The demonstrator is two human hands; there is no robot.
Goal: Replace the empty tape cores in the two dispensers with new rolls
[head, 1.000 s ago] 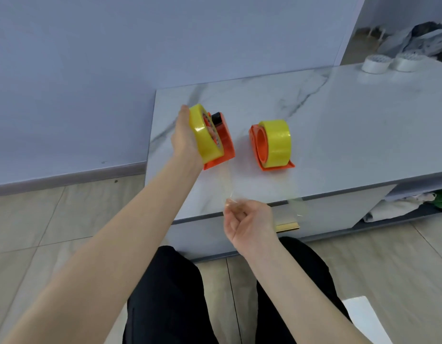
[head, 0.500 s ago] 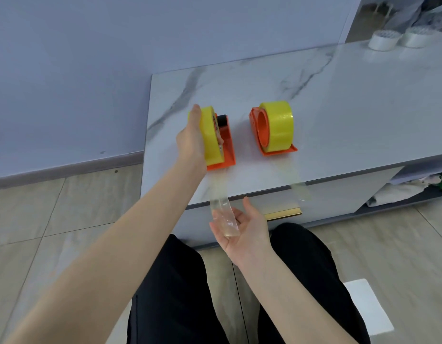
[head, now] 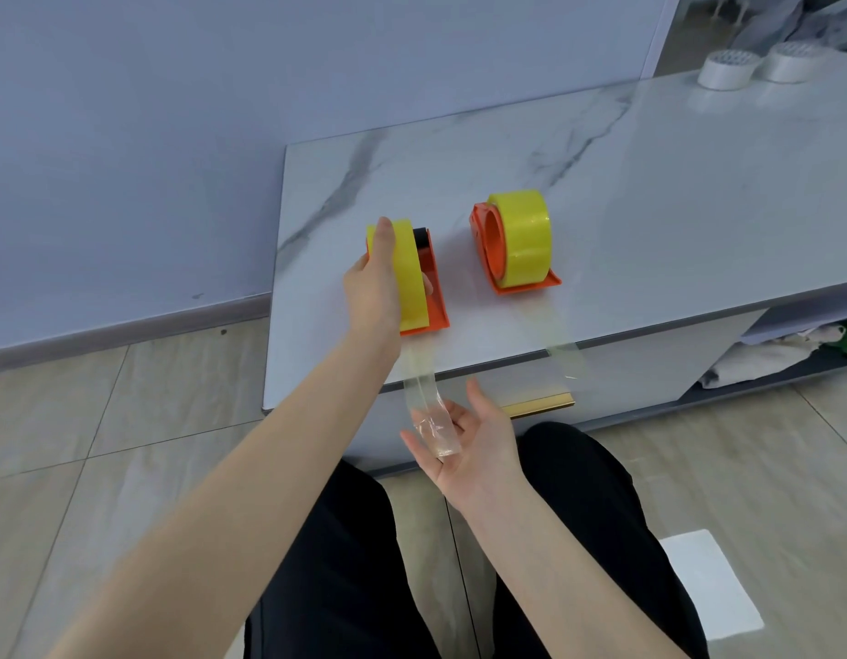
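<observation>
Two orange dispensers stand on the marble table (head: 649, 192), each carrying a yellow tape roll. My left hand (head: 371, 287) grips the left roll (head: 404, 273) in the left dispenser (head: 433, 297). A clear strip of tape (head: 426, 401) runs from it over the table's front edge and lies across the palm of my right hand (head: 473, 444), whose fingers are spread. The right dispenser (head: 488, 244) with its roll (head: 523, 233) stands untouched; its own clear strip (head: 561, 349) hangs over the edge.
Two whitish rolls (head: 725, 71) (head: 792, 59) sit at the table's far right. A gold drawer handle (head: 538, 404) is under the front edge. My legs in black trousers are below; a white object (head: 706, 587) lies on the tiled floor.
My right hand went from a closed pinch on the tape end to an open palm with the strip resting on it. The left hand stays on the left roll.
</observation>
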